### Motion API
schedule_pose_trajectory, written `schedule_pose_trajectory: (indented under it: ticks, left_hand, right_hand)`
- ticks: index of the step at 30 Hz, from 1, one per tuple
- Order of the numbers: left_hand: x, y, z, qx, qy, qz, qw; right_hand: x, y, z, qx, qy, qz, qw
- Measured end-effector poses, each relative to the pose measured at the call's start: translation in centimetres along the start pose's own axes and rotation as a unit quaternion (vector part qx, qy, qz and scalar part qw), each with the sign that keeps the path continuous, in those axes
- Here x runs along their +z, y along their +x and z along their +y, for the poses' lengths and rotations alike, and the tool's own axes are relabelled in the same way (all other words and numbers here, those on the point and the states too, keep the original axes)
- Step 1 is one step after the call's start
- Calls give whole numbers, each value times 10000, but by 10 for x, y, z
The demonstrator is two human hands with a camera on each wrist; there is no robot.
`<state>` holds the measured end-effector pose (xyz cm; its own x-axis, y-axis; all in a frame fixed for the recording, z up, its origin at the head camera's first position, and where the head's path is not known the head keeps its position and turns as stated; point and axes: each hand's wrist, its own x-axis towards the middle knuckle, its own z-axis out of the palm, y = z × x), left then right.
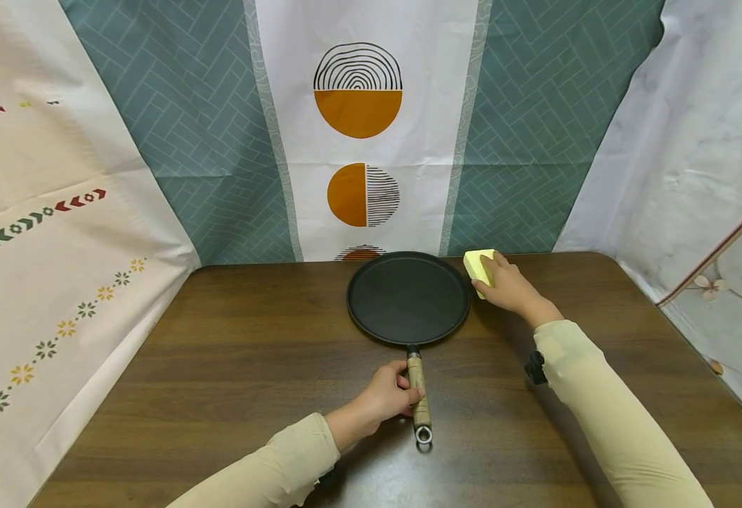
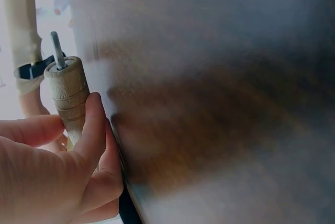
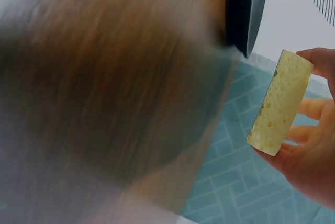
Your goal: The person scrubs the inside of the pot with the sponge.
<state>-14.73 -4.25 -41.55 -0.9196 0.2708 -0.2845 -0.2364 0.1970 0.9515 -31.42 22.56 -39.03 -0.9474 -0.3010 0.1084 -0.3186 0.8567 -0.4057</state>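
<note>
A round black flat pan (image 1: 408, 298) lies toward the back of the wooden table, its wooden handle (image 1: 418, 384) pointing to the front. My left hand (image 1: 388, 392) grips that handle from the left, thumb and fingers on opposite sides of the wood; in the left wrist view the handle's metal-tipped end (image 2: 68, 85) sticks out past the fingers. Just right of the pan's rim, my right hand (image 1: 505, 282) holds a yellow sponge (image 1: 477, 267). The right wrist view shows the porous sponge (image 3: 281, 103) between thumb and fingers, with the pan's edge (image 3: 247, 14) above it.
The brown wooden table (image 1: 250, 367) ends at a patterned curtain (image 1: 218, 127) behind the pan. Cloth drapes hang at the left (image 1: 59, 282) and right (image 1: 695, 176) sides. A dark band (image 1: 536, 367) sits at the right wrist.
</note>
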Motion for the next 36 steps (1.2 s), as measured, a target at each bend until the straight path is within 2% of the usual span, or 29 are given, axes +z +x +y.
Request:
schedule_pose_trajectory:
  ticks: [15,36]
  left_hand:
    - [1,1,-2,-14,58,-14,10000]
    - [1,-1,0,-22,93,3,10000]
  right_hand:
    - [11,11,-27,-242,67,-12,9997]
    - [36,15,-55,-441,288,-388,9979]
